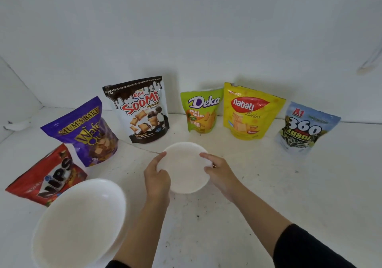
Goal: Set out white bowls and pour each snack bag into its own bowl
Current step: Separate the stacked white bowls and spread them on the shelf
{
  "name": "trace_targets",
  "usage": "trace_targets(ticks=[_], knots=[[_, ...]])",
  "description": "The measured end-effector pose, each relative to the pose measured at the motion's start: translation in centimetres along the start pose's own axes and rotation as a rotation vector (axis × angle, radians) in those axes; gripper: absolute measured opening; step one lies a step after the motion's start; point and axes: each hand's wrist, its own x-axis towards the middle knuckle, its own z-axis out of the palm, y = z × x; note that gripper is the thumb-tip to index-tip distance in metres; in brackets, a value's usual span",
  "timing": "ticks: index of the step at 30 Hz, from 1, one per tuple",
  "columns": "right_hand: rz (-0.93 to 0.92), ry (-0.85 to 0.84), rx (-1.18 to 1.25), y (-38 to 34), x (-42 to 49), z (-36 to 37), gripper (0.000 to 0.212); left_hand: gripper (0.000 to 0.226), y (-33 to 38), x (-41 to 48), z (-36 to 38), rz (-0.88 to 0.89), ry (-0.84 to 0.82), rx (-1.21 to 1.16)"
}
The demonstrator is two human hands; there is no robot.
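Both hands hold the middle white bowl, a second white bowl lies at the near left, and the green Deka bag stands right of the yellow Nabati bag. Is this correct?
Not quite. The head view shows the green Deka bag left of the yellow Nabati bag. The rest holds: left hand and right hand hold the middle white bowl, with the second white bowl at near left.

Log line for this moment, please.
phase: setting out bowls | left hand: grips small round white bowl by rim | right hand: grips same bowl | large white bowl: front-left, empty | snack bags: unpoured
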Motion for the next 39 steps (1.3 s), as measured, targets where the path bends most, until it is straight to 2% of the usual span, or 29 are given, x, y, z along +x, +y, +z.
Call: trace_targets(ticks=[9, 14, 17, 21, 24, 28, 31, 34, 36, 39], knots=[[-0.059, -0.013, -0.082, 0.5, 1.1, 0.1, 0.051, 0.056, -0.6, 1.8, 0.2, 0.066, -0.006, 0.127], [-0.182, 0.104, -0.089, -1.6, -0.3, 0.2, 0.04, 0.048, 0.6, 0.8, -0.8, 0.306, -0.01, 0.33], [-0.276, 0.119, -0.077, -3.9, -2.1, 0.7, 0.035, 0.044, 2.2, -1.3, -2.1, 0.464, -0.012, 0.393], [-0.343, 0.056, 0.014, -6.6, -5.2, 2.0, 0.028, 0.034, 4.4, -4.0, -4.9, 0.548, -0.102, 0.328], [-0.404, 0.005, 0.054, -8.4, -7.3, 3.6, 0.02, 0.026, 5.7, -5.8, -8.2, 0.628, -0.083, 0.35], [-0.507, -0.041, -0.014, -9.4, -9.5, 6.7, 0.015, 0.021, 6.4, -6.8, -13.8, 0.669, -0.087, 0.393], [-0.56, -0.074, -0.101, -9.1, -10.8, 9.6, 0.017, 0.017, 5.6, -6.6, -18.0, 0.687, -0.028, 0.508], [-0.555, -0.116, -0.246, -7.9, -11.5, 12.5, 0.014, 0.02, 4.2, -6.4, -21.5, 0.699, 0.091, 0.667], [-0.487, -0.143, -0.319, -6.8, -11.8, 14.4, 0.016, 0.021, 3.1, -6.1, -23.4, 0.681, 0.147, 0.779], [-0.372, -0.155, -0.374, -5.4, -12.2, 16.4, 0.021, 0.025, 1.2, -5.3, -25.6, 0.62, 0.102, 0.796]])
